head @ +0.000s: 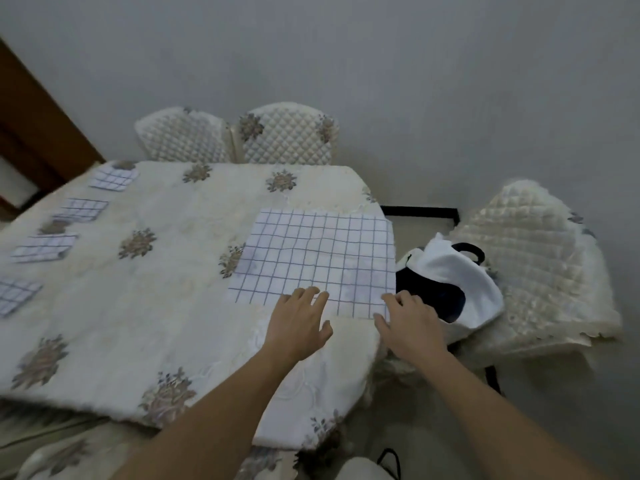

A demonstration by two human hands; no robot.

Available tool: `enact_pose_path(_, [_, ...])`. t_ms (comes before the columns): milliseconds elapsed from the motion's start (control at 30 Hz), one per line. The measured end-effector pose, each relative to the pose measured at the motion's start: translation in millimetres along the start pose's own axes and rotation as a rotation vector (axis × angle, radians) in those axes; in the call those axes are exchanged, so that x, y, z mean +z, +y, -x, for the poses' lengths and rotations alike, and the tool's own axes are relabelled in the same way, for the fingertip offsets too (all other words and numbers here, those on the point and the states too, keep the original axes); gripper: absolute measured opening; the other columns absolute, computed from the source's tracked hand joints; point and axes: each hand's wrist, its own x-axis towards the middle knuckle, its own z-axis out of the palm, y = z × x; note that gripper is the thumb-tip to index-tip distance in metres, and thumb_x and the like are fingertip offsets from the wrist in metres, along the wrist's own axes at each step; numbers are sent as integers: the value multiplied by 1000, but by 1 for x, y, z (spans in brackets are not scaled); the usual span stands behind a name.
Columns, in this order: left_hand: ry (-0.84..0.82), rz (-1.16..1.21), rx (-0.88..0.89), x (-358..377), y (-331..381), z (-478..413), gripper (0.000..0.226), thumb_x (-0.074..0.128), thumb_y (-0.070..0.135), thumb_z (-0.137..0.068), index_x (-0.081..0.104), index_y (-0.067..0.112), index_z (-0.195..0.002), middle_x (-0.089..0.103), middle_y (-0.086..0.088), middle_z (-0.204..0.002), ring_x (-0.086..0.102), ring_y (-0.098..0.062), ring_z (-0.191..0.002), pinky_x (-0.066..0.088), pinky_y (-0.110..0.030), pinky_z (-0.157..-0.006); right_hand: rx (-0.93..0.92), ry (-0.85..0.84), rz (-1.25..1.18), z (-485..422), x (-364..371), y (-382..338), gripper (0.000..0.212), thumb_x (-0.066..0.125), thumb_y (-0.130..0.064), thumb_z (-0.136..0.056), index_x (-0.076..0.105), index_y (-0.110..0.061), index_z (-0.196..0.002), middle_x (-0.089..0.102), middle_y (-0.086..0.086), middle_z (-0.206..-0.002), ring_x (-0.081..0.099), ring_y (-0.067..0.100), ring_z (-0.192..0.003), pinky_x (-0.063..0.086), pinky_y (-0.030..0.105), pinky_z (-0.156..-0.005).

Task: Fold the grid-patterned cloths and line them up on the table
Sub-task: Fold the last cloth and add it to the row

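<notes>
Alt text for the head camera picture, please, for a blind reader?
A left hand and right hand touch the near edge of an unfolded grid cloth flat on a table. Four folded cloths line its left side; a white bag sits beyond its right end.

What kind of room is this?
Most likely a home dining room: a table under an embroidered floral cover, chairs with quilted covers pushed in along its far side, and a plain wall behind.
</notes>
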Motion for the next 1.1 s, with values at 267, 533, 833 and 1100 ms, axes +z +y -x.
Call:
enact_pose_path(267, [-84, 7, -84, 38, -52, 19, 53, 73, 37, -72, 64, 17, -121, 68, -3, -120, 67, -23, -104, 56, -39, -80, -144, -94, 27, -48, 38, -7, 43, 48, -48, -95, 58, -21, -127, 62, 4, -121, 58, 27, -108, 49, 41, -83])
enact_pose_path(533, [-92, -41, 78, 78, -113, -8, 59, 69, 26, -76, 57, 12, -132, 58, -7, -137, 57, -25, -123, 48, -46, -101, -337, -23, 122, -71, 80, -17, 47, 66, -37, -85, 61, -14, -125, 63, 10, -118, 62, 30, -105, 54, 42, -80])
enact_pose_path(833, [-73, -14, 352, 118, -158, -54, 61, 38, 37, -95, 41, 8, -148, 38, -10, -157, 36, -25, -144, 33, -47, -117, -439, 30, 148, -75, 121, -21, 56, 45, -43, -93, 52, -14, -141, 51, 9, -147, 51, 32, -131, 48, 46, -102])
enact_pose_path(1100, [98, 36, 529, 145, -167, -58, 50, 43, 34, -99, 55, 3, -137, 54, -12, -144, 51, -28, -134, 44, -46, -108, -540, 245, 228, -72, 133, -16, 41, 53, -33, -97, 63, -9, -129, 61, 11, -136, 61, 34, -119, 54, 44, -88])
